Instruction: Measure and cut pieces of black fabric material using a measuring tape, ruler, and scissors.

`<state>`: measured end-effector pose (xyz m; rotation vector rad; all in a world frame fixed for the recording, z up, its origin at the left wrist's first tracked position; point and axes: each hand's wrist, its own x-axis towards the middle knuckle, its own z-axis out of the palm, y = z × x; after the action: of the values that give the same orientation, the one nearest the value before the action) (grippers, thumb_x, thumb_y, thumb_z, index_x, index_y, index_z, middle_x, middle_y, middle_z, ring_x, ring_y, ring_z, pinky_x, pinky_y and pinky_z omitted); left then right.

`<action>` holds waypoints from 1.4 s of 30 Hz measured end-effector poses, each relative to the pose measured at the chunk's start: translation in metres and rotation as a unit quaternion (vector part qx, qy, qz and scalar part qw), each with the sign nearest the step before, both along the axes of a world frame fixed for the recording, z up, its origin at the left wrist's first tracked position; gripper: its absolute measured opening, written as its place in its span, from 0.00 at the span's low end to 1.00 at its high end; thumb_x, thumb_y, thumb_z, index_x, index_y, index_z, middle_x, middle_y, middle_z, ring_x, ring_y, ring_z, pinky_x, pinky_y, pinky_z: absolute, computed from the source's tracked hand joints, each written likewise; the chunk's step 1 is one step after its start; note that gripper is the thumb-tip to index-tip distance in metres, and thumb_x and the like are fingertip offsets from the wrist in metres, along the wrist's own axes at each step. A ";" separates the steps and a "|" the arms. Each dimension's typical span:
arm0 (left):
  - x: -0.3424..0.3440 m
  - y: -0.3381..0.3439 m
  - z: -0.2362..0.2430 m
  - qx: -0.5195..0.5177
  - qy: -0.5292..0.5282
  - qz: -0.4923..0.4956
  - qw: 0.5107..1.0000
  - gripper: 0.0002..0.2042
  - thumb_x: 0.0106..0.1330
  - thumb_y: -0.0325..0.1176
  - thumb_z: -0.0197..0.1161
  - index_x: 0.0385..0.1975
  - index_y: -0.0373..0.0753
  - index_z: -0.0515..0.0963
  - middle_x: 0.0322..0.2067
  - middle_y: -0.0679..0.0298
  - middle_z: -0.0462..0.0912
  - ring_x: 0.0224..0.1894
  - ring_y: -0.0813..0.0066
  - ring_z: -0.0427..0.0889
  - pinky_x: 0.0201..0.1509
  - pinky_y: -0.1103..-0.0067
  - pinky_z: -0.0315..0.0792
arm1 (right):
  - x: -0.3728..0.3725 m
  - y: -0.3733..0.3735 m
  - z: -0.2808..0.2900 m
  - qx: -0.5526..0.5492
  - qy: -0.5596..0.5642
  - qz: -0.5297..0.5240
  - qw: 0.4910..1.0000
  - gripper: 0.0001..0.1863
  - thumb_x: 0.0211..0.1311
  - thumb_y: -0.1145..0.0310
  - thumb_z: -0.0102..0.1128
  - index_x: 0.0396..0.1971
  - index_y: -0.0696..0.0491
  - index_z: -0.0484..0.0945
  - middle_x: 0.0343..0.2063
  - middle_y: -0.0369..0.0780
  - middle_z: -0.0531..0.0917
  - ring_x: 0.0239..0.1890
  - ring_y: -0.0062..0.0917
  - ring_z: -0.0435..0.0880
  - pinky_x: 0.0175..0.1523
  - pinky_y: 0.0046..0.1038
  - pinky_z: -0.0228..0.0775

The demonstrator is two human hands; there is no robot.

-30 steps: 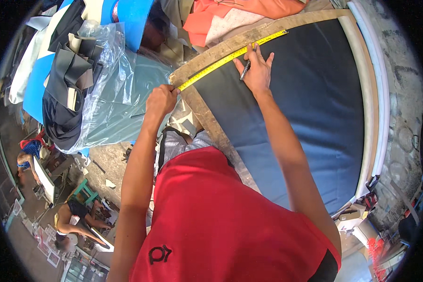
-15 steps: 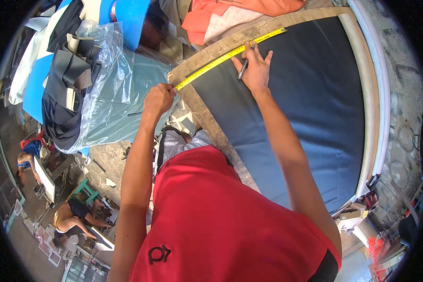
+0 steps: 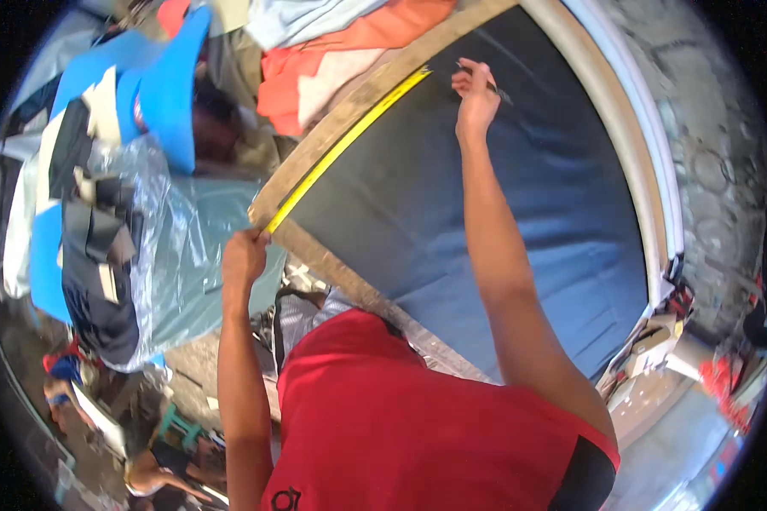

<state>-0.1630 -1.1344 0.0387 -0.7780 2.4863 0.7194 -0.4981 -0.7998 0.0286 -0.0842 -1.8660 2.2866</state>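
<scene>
A sheet of black, leather-like material (image 3: 520,204) covers the wooden table. Along its far left edge runs a yellow tape measure (image 3: 349,149), stretched straight. My left hand (image 3: 245,255) is closed on the near end of the tape, at the table's corner. Above the sheet, off to the right of the tape's far end, is my right hand (image 3: 477,100). Its fingers are curled round a dark pen (image 3: 501,92), which is partly hidden and slightly blurred.
Rolled material (image 3: 609,111) lines the table's right side. Orange cloth (image 3: 349,55) lies past the far edge. On the left, clear plastic sheeting (image 3: 158,247) is beside dark folded material (image 3: 94,281) and blue sheets (image 3: 166,111). Two people work at lower left, near a green stool (image 3: 179,426).
My right hand has lifted off the tape and moved right, its pen turned. My left hand keeps its hold on the tape end. The whole view has shifted and turned.
</scene>
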 end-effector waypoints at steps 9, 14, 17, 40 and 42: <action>-0.004 0.003 0.000 0.002 0.007 -0.003 1.000 0.14 0.70 0.43 0.62 0.35 0.40 0.89 0.28 0.46 0.86 0.29 0.42 0.83 0.36 0.57 0.75 | -0.060 0.015 -0.005 0.184 -0.116 0.090 0.972 0.09 0.63 0.70 0.60 0.36 0.58 0.87 0.21 0.38 0.86 0.21 0.21 0.80 0.32 0.18 0.73; -0.008 0.005 0.006 0.006 0.000 0.010 1.000 0.14 0.70 0.42 0.62 0.35 0.39 0.89 0.26 0.48 0.85 0.27 0.46 0.81 0.34 0.59 0.75 | -0.061 0.008 -0.003 0.297 -0.091 0.095 0.946 0.08 0.59 0.68 0.64 0.30 0.56 0.87 0.20 0.36 0.87 0.21 0.20 0.80 0.32 0.19 0.73; -0.006 0.005 0.007 0.006 0.023 0.011 1.000 0.14 0.71 0.41 0.62 0.34 0.37 0.90 0.19 0.53 0.80 0.21 0.57 0.75 0.31 0.64 0.72 | -0.057 0.002 -0.001 0.335 -0.083 0.096 0.934 0.08 0.58 0.66 0.65 0.26 0.55 0.87 0.19 0.35 0.87 0.21 0.21 0.80 0.32 0.21 0.73; 0.053 0.061 0.004 0.147 -0.001 -0.040 0.988 0.16 0.69 0.42 0.61 0.31 0.36 0.89 0.26 0.45 0.86 0.26 0.45 0.81 0.35 0.59 0.75 | 0.280 0.154 -0.024 0.652 0.011 -0.103 0.751 0.21 0.69 0.64 0.66 0.59 0.53 0.77 0.61 0.45 0.82 0.59 0.44 0.82 0.63 0.45 0.68; 0.049 0.063 0.004 0.134 -0.020 -0.065 0.989 0.20 0.72 0.45 0.58 0.30 0.32 0.86 0.22 0.52 0.83 0.25 0.56 0.78 0.35 0.63 0.74 | 0.320 0.180 -0.051 0.723 -0.019 -0.150 0.675 0.27 0.70 0.61 0.64 0.64 0.55 0.72 0.67 0.47 0.76 0.69 0.48 0.74 0.69 0.52 0.61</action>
<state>-0.1143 -1.0717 0.0427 -0.5212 2.3158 0.9546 -0.1776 -0.6197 -0.0223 -0.1686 -2.7551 0.1431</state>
